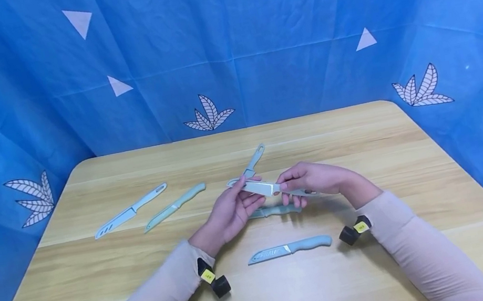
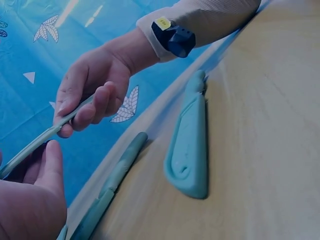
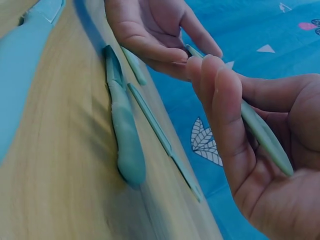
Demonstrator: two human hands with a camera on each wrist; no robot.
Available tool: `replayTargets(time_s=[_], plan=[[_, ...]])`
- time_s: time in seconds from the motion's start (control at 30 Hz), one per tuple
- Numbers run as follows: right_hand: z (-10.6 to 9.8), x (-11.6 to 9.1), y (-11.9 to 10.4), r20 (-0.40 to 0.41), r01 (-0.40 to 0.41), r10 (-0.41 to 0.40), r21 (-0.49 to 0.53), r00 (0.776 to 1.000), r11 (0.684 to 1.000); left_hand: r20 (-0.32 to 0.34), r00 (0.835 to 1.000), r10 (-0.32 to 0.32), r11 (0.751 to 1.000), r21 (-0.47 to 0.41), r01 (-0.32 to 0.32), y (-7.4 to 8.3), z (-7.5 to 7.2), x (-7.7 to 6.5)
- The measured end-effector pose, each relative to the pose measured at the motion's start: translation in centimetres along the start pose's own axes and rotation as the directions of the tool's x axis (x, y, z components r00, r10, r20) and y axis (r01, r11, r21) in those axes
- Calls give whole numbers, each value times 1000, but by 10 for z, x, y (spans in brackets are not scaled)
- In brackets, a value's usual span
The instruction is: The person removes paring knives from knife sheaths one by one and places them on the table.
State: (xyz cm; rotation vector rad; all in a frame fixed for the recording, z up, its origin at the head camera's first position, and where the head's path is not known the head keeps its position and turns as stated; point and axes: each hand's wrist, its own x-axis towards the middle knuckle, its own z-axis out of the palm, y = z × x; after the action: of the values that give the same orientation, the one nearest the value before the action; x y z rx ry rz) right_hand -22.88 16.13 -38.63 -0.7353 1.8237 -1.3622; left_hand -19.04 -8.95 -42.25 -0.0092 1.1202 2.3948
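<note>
Both hands hold one pale-green sheathed knife (image 1: 259, 187) raised over the middle of the table. My left hand (image 1: 228, 214) pinches the sheath end between thumb and fingers. The handle is gripped by my right hand (image 1: 318, 177), its fingers curled round it in the right wrist view. Just below the hands lies another sheathed knife (image 1: 275, 211), its blade end partly hidden by the left hand. Behind them a further knife (image 1: 256, 157) points away, its lower part covered. Nearer the person lies a blue-green knife (image 1: 289, 249) in a sheath.
On the left of the wooden table (image 1: 77, 284) lie a light-blue knife (image 1: 130, 210) with slots near its tip and a green knife (image 1: 174, 207), side by side at a slant. A blue patterned curtain (image 1: 288, 84) surrounds the table's back and sides.
</note>
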Motion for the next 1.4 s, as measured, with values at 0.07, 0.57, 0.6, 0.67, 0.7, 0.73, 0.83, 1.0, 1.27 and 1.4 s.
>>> replayTargets(time_s=[0.07, 0.57, 0.6, 0.67, 0.7, 0.73, 0.83, 1.0, 1.27, 1.4], plan=[[1, 0, 0, 1, 1, -1, 6, 1000, 1000, 8, 1000, 11, 1000, -9, -11, -1, 0, 0], [9, 6, 2, -5, -51, 52, 51, 999, 997, 27, 1000, -12, 994, -110, 15, -7, 0, -6], [9, 7, 2, -2, -55, 55, 56, 998, 997, 27, 1000, -12, 994, -111, 15, -7, 0, -6], [9, 7, 2, 1, -61, 61, 64, 998, 996, 25, 1000, -10, 994, -112, 13, -8, 0, -7], [10, 7, 3, 2, -62, 62, 64, 998, 996, 25, 1000, -8, 994, -110, 11, -8, 0, -7], [9, 7, 3, 2, -62, 62, 67, 998, 996, 25, 1000, -7, 994, -110, 10, -9, 0, -7], [9, 8, 3, 0, -57, 57, 65, 998, 996, 37, 999, -1, 995, -104, 5, -9, 0, -6], [6, 6, 4, -3, -59, 59, 50, 998, 997, 53, 999, -2, 994, -109, 7, -10, 2, -5], [4, 4, 2, -2, -54, 54, 13, 999, 998, 47, 999, 0, 995, -102, 4, -12, 3, -5], [4, 4, 3, 7, -55, 55, 13, 998, 998, 49, 999, 3, 996, -94, 1, -13, 3, -5]])
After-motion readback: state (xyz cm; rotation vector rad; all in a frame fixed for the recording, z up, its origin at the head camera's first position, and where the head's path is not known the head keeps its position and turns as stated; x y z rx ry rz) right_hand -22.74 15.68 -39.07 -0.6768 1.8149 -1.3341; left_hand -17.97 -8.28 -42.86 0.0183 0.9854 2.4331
